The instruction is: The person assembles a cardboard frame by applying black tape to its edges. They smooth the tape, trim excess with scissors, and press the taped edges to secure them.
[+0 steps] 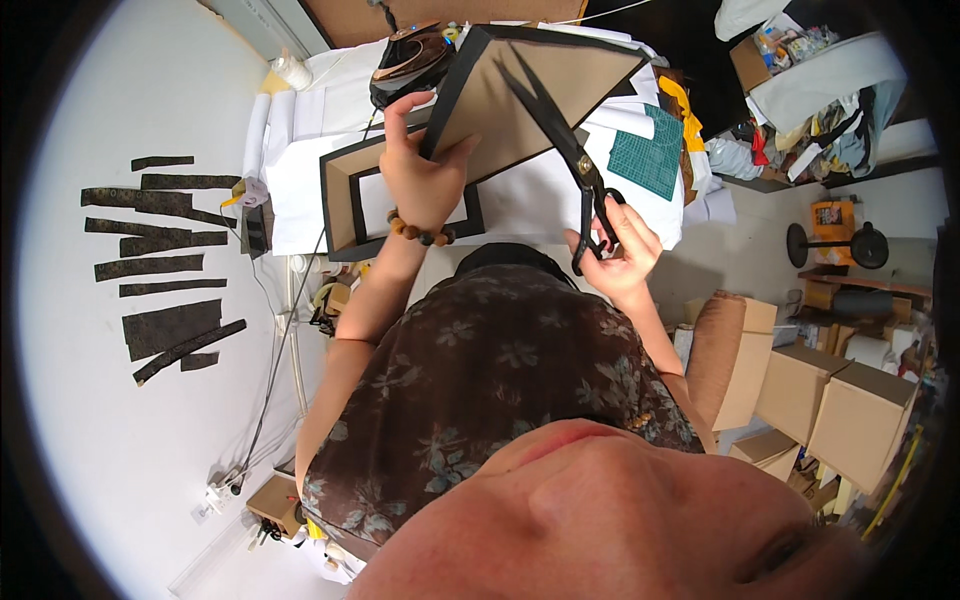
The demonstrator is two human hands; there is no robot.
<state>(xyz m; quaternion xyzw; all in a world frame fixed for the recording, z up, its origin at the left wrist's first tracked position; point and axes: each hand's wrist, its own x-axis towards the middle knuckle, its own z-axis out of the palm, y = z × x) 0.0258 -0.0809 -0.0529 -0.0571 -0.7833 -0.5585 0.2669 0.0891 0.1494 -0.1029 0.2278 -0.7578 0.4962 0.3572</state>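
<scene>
My left hand [425,175] grips the lower left edge of a shallow box [475,85], tan inside with black-covered sides, and holds it tilted above the table. The thumb lies inside, while the index finger points up along the outer side. In my right hand [625,250] is a pair of black scissors [560,130], fingers and thumb through the handles. Their blades are slightly apart and lie across the box's tan inside in this view; whether they touch it I cannot tell. Beneath the box, a black-edged rectangular frame [342,200] with tan inner walls rests on the white table [300,165].
A dark iron [410,60] stands at the table's far left, near paper rolls [258,130]. A green cutting mat [645,155] lies on the right. Black strips [160,235] hang on the left wall. Cardboard boxes [800,385] are piled at right. A cable [285,350] runs down at left.
</scene>
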